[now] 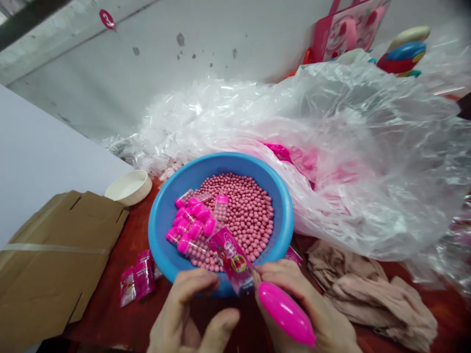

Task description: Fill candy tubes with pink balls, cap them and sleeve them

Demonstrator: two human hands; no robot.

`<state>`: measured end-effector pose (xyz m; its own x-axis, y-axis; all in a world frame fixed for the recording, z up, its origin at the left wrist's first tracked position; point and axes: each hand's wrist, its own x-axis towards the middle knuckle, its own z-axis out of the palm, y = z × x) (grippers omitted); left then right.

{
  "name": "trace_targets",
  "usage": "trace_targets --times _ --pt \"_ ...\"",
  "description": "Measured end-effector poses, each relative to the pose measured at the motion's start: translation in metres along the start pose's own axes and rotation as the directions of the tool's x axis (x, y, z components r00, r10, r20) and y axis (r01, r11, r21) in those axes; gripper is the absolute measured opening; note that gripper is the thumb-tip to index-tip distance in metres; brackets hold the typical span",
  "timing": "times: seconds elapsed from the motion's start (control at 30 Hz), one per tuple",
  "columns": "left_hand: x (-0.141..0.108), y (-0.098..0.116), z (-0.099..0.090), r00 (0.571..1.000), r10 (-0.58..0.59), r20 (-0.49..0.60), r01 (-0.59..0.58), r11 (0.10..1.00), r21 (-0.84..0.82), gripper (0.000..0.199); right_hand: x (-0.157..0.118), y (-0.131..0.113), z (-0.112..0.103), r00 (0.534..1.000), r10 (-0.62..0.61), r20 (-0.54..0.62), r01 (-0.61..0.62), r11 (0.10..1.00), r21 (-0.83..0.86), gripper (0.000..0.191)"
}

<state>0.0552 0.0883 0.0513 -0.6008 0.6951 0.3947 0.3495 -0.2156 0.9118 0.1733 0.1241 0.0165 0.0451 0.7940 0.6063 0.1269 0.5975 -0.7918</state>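
My left hand (189,314) is at the near rim of a blue basin (156,245), thumb and fingers apart with nothing between them. My right hand (305,304) is closed around a glossy, hot-pink, elongated plastic piece (285,313) with a pointed end. A printed magenta packet (231,257) reaches from that hand over the basin's near rim; how it meets the pink piece is hidden. Inside the basin are many small pink beads (250,206). On their left side lie several clear tubes with pink caps (195,229), some showing beads inside.
Small magenta packets (138,278) and a flat brown cardboard box (62,260) lie left, below a white shallow bowl (130,186). Crumpled clear plastic bags (360,147) spread behind and right, beside a heap of clear tubes (172,113). A beige cloth (371,294) lies right on the red table (136,230).
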Motion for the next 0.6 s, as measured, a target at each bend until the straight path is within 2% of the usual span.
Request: trace_targets --times 0.03,0.07,0.1,0.17,0.2,0.23,0.27,0.3,0.37,0.43,0.53,0.6 --pt "0.003 0.0 -0.002 0.984 -0.172 0.039 0.176 0.976 -0.132 0.034 0.003 -0.001 -0.001 0.999 0.026 -0.034 -0.026 1.0 0.005 0.03" --pt "0.007 -0.001 -0.003 0.937 -0.332 0.109 0.349 0.905 -0.243 0.044 0.006 -0.003 0.0 0.995 0.065 -0.071 -0.064 0.998 0.023 0.028" --pt "0.01 -0.001 -0.003 0.867 -0.457 0.197 0.498 0.804 -0.325 0.051 0.008 -0.004 0.001 0.99 0.114 -0.088 -0.109 0.992 0.057 0.026" --pt "0.017 -0.001 -0.001 0.725 -0.586 0.363 0.689 0.597 -0.412 0.057 0.01 -0.006 0.004 0.98 0.192 -0.051 -0.184 0.974 0.131 0.022" --pt "0.019 -0.001 0.002 0.681 -0.604 0.414 0.731 0.527 -0.432 0.057 0.01 -0.007 0.005 0.974 0.225 -0.021 -0.219 0.963 0.159 0.021" --pt "0.021 0.0 0.005 0.666 -0.613 0.425 0.743 0.495 -0.451 0.054 0.01 -0.008 0.006 0.969 0.249 0.0 -0.245 0.953 0.178 0.019" --pt "0.022 0.0 0.007 0.683 -0.614 0.396 0.725 0.504 -0.469 0.049 0.009 -0.008 0.007 0.964 0.266 0.012 -0.263 0.947 0.185 0.018" --pt "0.022 0.001 0.009 0.72 -0.608 0.336 0.686 0.548 -0.479 0.043 0.009 -0.008 0.007 0.961 0.275 0.016 -0.273 0.944 0.185 0.017" --pt "0.022 0.001 0.009 0.811 -0.56 0.167 0.568 0.69 -0.449 0.033 0.009 -0.007 0.006 0.961 0.274 0.026 -0.275 0.945 0.175 0.015" --pt "0.024 0.0 0.005 0.876 -0.477 0.063 0.465 0.806 -0.366 0.026 0.01 -0.006 0.004 0.965 0.255 0.055 -0.261 0.953 0.153 0.015" --pt "0.029 -0.003 -0.005 0.917 -0.387 0.098 0.399 0.875 -0.274 0.013 0.011 -0.004 0.001 0.965 0.229 0.129 -0.244 0.963 0.115 0.015" --pt "0.033 -0.004 -0.011 0.899 -0.386 0.206 0.429 0.871 -0.239 0.017 0.01 -0.004 0.0 0.959 0.232 0.162 -0.253 0.96 0.12 0.014"
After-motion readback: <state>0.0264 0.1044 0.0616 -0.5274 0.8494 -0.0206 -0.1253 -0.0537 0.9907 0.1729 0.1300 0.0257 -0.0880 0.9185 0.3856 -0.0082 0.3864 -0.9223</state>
